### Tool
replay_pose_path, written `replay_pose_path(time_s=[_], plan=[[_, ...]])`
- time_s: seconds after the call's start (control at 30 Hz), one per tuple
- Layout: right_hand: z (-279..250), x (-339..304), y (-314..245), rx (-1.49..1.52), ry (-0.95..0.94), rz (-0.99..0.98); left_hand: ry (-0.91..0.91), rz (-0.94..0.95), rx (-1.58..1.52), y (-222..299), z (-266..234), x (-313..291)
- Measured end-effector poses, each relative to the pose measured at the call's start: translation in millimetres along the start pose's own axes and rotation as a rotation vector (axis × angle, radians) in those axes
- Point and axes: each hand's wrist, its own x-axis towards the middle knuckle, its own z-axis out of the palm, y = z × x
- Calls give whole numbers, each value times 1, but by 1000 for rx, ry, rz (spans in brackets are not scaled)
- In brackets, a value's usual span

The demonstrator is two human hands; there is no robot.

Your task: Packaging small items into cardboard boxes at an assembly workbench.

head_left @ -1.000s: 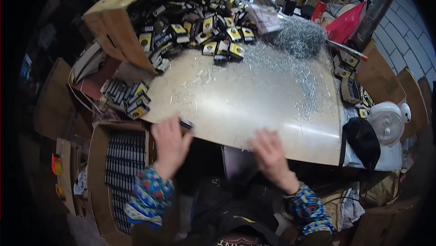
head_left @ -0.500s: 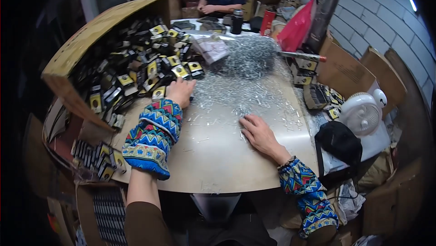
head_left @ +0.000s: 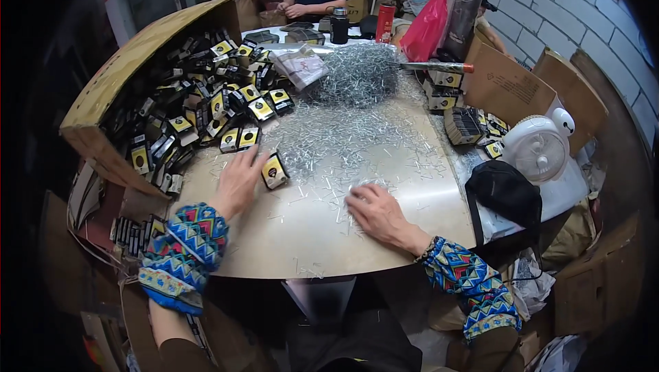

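A small yellow-and-black box (head_left: pixel 274 171) is on the worktop (head_left: pixel 261 248), right by the thumb side of the left hand (head_left: pixel 240 178). That hand's fingers are spread; whether they grip the box, I cannot tell. The right hand (head_left: pixel 374 211) rests with bent fingers among loose metal pins (head_left: pixel 343 132); whether it grasps any is unclear. Beyond, the pins rise into a heap (head_left: pixel 360 73), with a crumpled plastic bag (head_left: pixel 300 66) against its left side. To the left, similar boxes (head_left: pixel 213 108) spill from a big carton (head_left: pixel 86 145). A white fan (head_left: pixel 537 152) and a black cap (head_left: pixel 504 193) sit at right.
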Motion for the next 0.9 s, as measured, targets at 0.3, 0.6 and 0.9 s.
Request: replay_pose_path(time_s=[0.3, 0.6, 0.9], plan=[[30, 23, -1, -193, -156, 216, -163, -614, -281, 53, 13, 42], [55, 98, 25, 0, 179, 301, -60, -427, 389, 0, -25, 21], [58, 144, 47, 152, 201, 502, -37, -663, -111, -4, -57, -31]])
